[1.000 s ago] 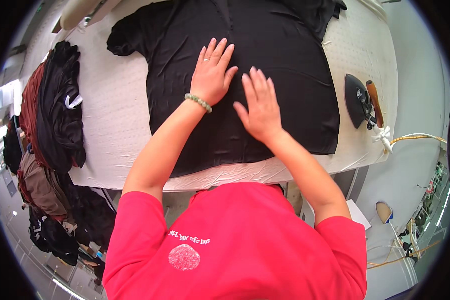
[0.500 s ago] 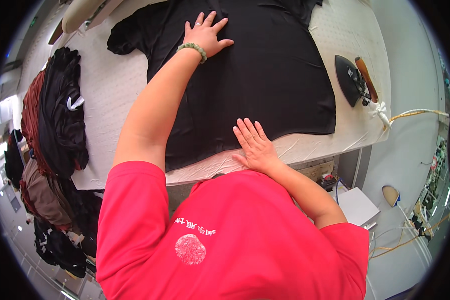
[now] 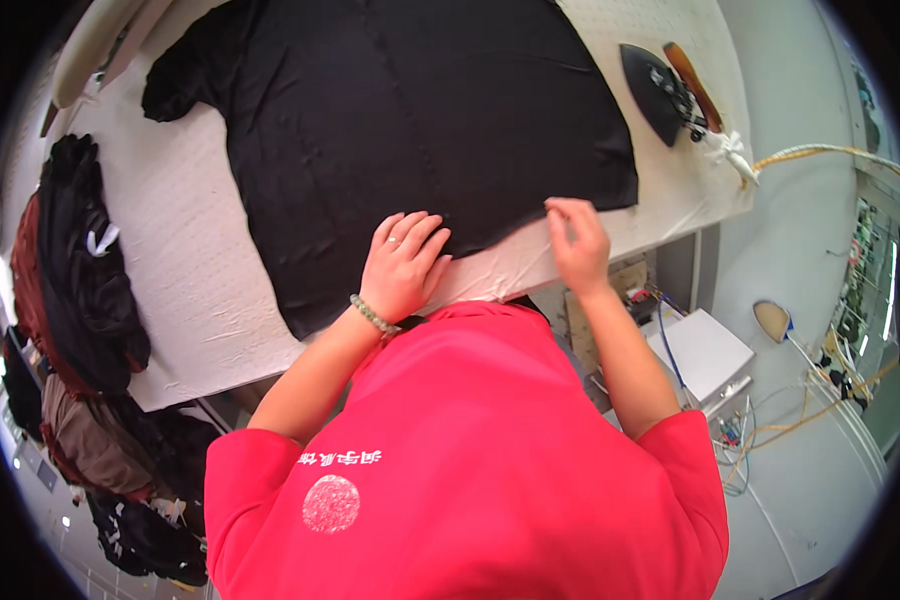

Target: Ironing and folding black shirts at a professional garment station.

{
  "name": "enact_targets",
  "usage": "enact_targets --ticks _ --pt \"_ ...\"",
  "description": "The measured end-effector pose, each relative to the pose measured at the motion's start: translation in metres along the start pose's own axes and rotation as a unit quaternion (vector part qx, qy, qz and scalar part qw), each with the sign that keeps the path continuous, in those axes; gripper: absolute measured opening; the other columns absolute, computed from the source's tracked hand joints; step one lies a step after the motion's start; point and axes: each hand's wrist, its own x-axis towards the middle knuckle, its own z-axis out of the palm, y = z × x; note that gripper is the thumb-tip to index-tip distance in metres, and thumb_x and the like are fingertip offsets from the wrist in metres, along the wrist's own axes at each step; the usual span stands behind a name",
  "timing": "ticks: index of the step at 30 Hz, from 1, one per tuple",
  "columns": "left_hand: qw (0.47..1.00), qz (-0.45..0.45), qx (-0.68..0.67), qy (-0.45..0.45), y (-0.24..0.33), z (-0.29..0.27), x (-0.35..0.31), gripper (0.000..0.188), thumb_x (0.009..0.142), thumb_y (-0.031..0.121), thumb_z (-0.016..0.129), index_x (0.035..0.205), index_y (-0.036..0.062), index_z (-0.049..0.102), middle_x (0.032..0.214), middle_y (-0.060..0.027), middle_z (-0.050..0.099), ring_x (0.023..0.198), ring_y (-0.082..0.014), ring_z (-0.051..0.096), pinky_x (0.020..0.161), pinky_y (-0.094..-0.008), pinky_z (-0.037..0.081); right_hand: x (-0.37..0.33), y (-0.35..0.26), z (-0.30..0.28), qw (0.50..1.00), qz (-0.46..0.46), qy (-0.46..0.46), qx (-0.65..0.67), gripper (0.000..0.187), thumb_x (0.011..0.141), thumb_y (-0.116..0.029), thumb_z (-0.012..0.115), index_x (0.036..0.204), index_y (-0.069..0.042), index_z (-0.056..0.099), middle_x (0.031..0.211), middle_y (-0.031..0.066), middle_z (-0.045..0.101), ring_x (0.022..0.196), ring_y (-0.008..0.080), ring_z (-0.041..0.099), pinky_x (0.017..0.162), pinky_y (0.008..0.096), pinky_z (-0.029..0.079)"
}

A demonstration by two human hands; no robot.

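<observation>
A black short-sleeved top (image 3: 410, 120) lies spread on the pale padded ironing table (image 3: 185, 250), its hem toward me. My left hand (image 3: 405, 265), with a green bead bracelet and a ring, rests palm down on the hem, fingers stretched out and slightly apart. Farther right along the same hem is my right hand (image 3: 580, 245). Its fingers are bent and the fingertips close at the fabric's edge; the cloth between them hardly shows. An iron (image 3: 660, 95) with a brown handle rests on the table beyond the top's right side.
Black and rust-brown garments (image 3: 75, 270) hang in a heap over the table's left edge. A pale cord (image 3: 820, 150) runs right from the iron. Below right are a white box (image 3: 705, 350) and loose cables. A padded arm (image 3: 95, 50) stands at the far left.
My left hand has come back from the upper part of the top to the hem. My right hand has shifted right, from lying flat to bent fingers at the hem.
</observation>
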Motion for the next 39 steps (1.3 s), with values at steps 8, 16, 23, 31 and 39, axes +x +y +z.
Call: enact_targets --ticks 8,16,23,31,39 --pt "1.000 -0.022 0.000 0.020 0.033 0.017 -0.005 0.037 0.079 0.012 0.071 0.115 0.0029 0.068 0.116 -0.0080 0.064 0.105 -0.0248 0.061 0.090 -0.0406 0.047 0.023 0.117 -0.090 0.959 0.273 0.063 -0.042 0.024 0.095 -0.025 0.071 0.105 -0.003 0.066 0.091 0.0077 0.069 0.080 0.0183 0.067 0.072 0.0310 0.054" --pt "0.989 -0.034 0.135 0.044 0.063 0.032 -0.007 0.033 0.079 0.011 0.068 0.112 0.0027 0.069 0.113 -0.0076 0.065 0.104 -0.0251 0.062 0.089 -0.0402 0.048 0.049 0.140 -0.116 0.834 0.453 -0.243 0.201 0.030 0.096 -0.034 0.071 0.098 -0.006 0.062 0.078 0.0050 0.069 0.060 0.0136 0.065 0.055 0.0264 0.053" --pt "0.973 -0.074 0.205 0.082 0.085 0.049 -0.001 0.023 0.079 0.008 0.068 0.102 0.0043 0.068 0.105 -0.0073 0.065 0.099 -0.0269 0.065 0.083 -0.0392 0.053 0.053 0.146 -0.121 0.849 0.386 -0.288 0.218 0.028 0.097 -0.032 0.068 0.094 -0.006 0.059 0.078 0.0070 0.069 0.060 0.0155 0.066 0.055 0.0279 0.055" --pt "0.951 -0.095 0.283 0.078 0.092 0.066 0.003 0.011 0.077 0.007 0.067 0.087 0.0056 0.063 0.096 -0.0075 0.066 0.096 -0.0270 0.066 0.079 -0.0366 0.056 0.066 0.179 -0.136 0.856 0.221 -0.258 0.390 0.019 0.096 -0.018 0.069 0.095 -0.004 0.057 0.076 0.0059 0.068 0.061 0.0133 0.066 0.055 0.0272 0.055" --pt "0.945 -0.099 0.300 0.085 0.100 0.068 0.004 0.008 0.076 0.007 0.065 0.083 0.0063 0.061 0.092 -0.0076 0.065 0.094 -0.0256 0.066 0.086 -0.0372 0.054 0.065 0.178 -0.119 0.907 0.250 -0.231 0.248 0.019 0.093 -0.016 0.073 0.091 -0.001 0.061 0.071 0.0039 0.064 0.059 0.0113 0.064 0.053 0.0265 0.054"
